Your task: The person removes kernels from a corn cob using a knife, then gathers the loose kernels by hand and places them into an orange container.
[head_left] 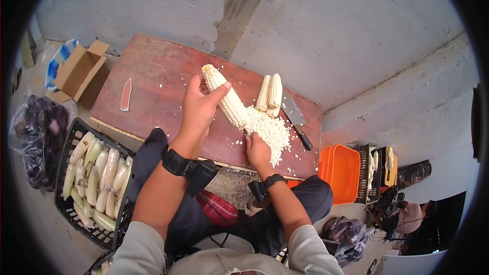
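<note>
My left hand [200, 103] is wrapped around a pale, husked corn cob [224, 95], tilted with its lower end near the kernels. Close to that lower end, my right hand [259, 152] is closed on a small thin tool, of which only a short dark tip shows; its kind is hidden by the fingers. Loose white corn kernels [268, 131] lie heaped beside my right hand. Behind the heap, two more husked cobs [270, 93] rest side by side, partly on another cob. A cleaver [295, 117] with a black handle lies to their right.
The reddish wooden table [158, 71] stands against a grey wall. A flat red, knife-shaped piece [126, 94] lies on its left part. On the floor are a black crate [120, 222] of corn, a cardboard box [79, 74], filled plastic bags and an orange tub [342, 173]. A person [410, 218] is at far right.
</note>
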The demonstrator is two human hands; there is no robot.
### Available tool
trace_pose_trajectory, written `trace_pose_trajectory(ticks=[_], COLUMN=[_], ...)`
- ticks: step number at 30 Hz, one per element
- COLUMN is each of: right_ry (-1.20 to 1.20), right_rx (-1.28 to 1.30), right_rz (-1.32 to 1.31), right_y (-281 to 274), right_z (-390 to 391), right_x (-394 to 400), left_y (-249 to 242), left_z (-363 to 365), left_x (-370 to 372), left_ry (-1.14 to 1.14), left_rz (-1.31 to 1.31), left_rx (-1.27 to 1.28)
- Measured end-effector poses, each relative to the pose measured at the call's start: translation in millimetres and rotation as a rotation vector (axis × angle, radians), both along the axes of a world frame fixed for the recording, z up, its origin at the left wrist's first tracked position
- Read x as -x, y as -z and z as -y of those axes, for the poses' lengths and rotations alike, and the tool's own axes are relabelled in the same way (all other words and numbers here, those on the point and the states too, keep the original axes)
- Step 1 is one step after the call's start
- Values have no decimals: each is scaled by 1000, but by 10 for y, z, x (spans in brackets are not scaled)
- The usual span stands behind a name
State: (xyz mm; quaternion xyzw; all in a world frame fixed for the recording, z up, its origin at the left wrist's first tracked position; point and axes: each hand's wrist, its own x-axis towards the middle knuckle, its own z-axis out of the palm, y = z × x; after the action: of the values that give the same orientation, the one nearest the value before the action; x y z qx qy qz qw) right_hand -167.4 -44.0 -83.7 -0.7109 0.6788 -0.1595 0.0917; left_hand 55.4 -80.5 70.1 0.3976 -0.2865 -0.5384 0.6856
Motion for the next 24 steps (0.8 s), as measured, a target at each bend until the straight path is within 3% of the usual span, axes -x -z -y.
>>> trace_pose_trajectory(ticks=[6,10,11,14,21,24], right_ry=[7,-245,-302,-359,-68,-21], right_rx=[2,-156,-314,-311,-113,-93], right_rz=[271,292,265,84,34,263], right_y=[-172,-278,-286,-248,-214,-435], right_z=[38,-213,-264,-396,-214,-270], right_x=[352,530,573,661,912,793], left_y=[33,66,72,78,226,381], left_z=[-6,12,13,-10,-42,-39], left_x=[-6,31,51,103,167,178], left_ry=[-20,-16,-12,22,97,117], left_rz=[29,90,111,158,310,393], left_rx=[-21,-35,-42,-38,-62,-95])
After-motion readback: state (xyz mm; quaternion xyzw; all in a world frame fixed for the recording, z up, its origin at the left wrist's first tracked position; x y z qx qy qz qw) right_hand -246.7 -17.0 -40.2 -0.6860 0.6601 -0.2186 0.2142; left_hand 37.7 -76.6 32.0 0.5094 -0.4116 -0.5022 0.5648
